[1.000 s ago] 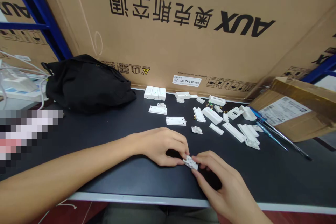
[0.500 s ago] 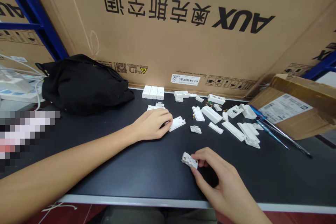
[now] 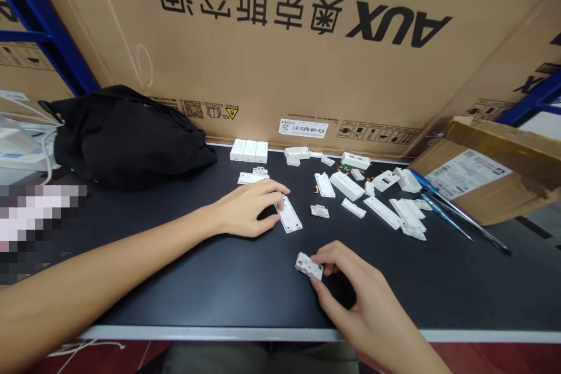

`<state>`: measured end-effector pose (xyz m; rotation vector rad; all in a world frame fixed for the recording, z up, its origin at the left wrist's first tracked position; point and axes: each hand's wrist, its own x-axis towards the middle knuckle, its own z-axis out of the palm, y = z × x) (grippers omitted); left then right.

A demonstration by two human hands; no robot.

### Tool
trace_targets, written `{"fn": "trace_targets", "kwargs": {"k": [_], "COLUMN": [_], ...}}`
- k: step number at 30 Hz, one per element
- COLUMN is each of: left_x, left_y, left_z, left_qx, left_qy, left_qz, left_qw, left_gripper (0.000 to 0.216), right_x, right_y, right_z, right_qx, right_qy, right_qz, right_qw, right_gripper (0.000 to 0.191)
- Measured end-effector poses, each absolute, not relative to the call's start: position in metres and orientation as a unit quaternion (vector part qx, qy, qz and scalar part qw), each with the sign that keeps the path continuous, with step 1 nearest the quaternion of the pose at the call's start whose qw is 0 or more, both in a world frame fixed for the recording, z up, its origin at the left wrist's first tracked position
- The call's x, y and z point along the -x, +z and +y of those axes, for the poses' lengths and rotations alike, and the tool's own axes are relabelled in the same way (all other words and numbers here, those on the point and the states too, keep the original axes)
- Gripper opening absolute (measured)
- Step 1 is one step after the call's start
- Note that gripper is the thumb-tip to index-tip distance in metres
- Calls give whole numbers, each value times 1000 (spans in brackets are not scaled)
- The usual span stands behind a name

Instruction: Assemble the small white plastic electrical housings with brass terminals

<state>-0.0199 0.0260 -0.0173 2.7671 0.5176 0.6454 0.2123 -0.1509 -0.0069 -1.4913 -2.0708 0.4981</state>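
My right hand (image 3: 355, 286) pinches a small white plastic block (image 3: 308, 266) with round holes between thumb and fingers, near the table's front edge. Farther back, my left hand (image 3: 252, 208) has its thumb and fingers at the left side of a flat white plastic plate (image 3: 291, 217), gripping it on the dark tabletop. Behind that hand lie another flat white plate (image 3: 248, 179) and a small white clip piece (image 3: 260, 171). A similar small white piece (image 3: 319, 211) rests to the right of the held plate.
Several white housings (image 3: 347, 186) and covers (image 3: 382, 212) are scattered at the right, beside blue-handled screwdrivers (image 3: 445, 204) and an opened carton (image 3: 482, 169). Three white boxes (image 3: 249, 151) stand at the back. A black bag (image 3: 131, 134) sits left, before a large carton (image 3: 263, 70).
The plate at my left hand has turned, its free end swinging toward me. My right hand still holds the small block. The whole view has shifted slightly.
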Motion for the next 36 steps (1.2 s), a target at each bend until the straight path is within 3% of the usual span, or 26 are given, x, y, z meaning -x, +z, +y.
{"fn": "trace_targets", "kwargs": {"k": [7,17,23,30,36], "left_x": [18,16,12,13,13], "left_y": [-17,-14,-12,-8,-10], "left_z": [29,20,13,11,12], "left_qx": [-946,-935,-932,-929,-930], "left_qy": [240,234,224,226,224], "left_qz": [76,-14,-32,-35,-32], "left_qw": [202,265,283,290,289], "left_gripper": [8,7,9,25,21], "right_x": [-215,-223,-215,-214,-213], "right_y": [-6,-9,-9,-11,-10], "right_z": [-151,-143,-139,-137,-137], "right_qx": [542,548,536,531,548], "right_qy": [212,162,130,104,137], "right_qz": [-762,-721,-747,-760,-747], "right_qw": [283,392,371,359,352], "right_gripper": [10,12,13,10,11]}}
